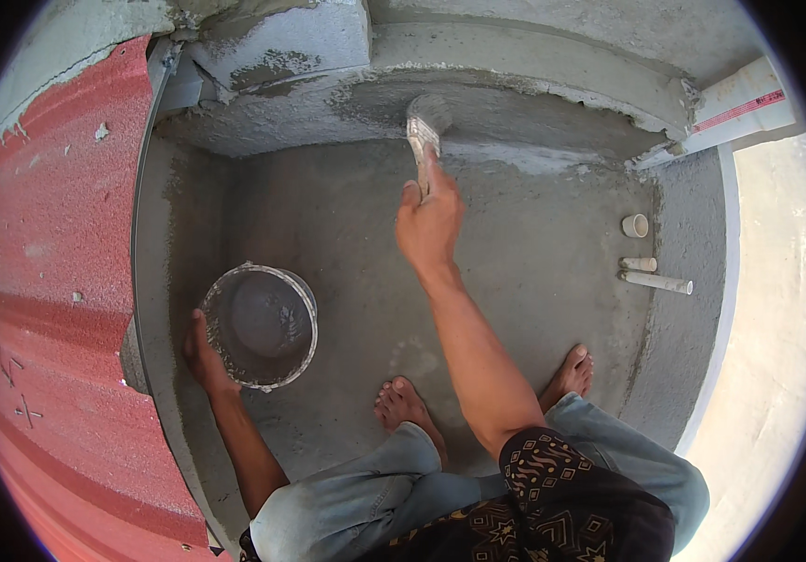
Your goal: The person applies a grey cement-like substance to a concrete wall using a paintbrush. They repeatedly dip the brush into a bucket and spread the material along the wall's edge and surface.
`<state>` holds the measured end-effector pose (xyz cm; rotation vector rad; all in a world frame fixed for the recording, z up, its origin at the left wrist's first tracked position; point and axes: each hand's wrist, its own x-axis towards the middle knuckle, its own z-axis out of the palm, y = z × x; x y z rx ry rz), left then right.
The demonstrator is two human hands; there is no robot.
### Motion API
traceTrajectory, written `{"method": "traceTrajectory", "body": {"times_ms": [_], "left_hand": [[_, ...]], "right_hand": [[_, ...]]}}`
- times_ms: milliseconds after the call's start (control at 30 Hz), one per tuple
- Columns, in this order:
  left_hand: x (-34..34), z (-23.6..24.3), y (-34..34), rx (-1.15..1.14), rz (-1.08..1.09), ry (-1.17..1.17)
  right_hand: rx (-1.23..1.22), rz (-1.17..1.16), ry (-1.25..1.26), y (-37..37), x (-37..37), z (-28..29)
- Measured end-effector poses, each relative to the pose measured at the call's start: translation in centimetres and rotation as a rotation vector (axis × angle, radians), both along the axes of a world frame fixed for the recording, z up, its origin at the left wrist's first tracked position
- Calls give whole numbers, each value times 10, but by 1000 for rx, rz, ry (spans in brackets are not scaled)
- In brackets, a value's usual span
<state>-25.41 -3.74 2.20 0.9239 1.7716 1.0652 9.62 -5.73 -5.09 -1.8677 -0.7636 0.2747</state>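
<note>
My right hand (431, 220) is closed around the handle of a wide paintbrush (424, 131), crusted with grey slurry. The brush's bristles rest against the low far wall (534, 117), on a darker, wet-looking patch. On the left, my left hand (205, 351) holds the outer side of a round bucket (309, 323), its fingers partly hidden by the bucket. Grey slurry (258, 314) lies inside the bucket, and its rim is caked with it.
Grey cement floor (328, 225) surrounds my bare feet (410, 407). Short pipe stubs (656, 282) stick up near the right wall (688, 300). A red corrugated metal sheet (57, 281) borders the left, and a white pipe (740, 108) runs at the far right.
</note>
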Motion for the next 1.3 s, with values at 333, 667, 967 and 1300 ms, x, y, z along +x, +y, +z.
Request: {"method": "traceTrajectory", "body": {"times_ms": [333,667,967,1300], "left_hand": [[2,12,-6,-11,67,56],[0,3,-2,19,-12,32],[-3,5,-6,14,36,-7],[-11,0,-6,15,20,16]], "right_hand": [[68,-140,462,-34,40,-2],[70,114,91,20,-29,11],[97,271,237,6,14,12],[265,-372,623,-70,78,-1]]}}
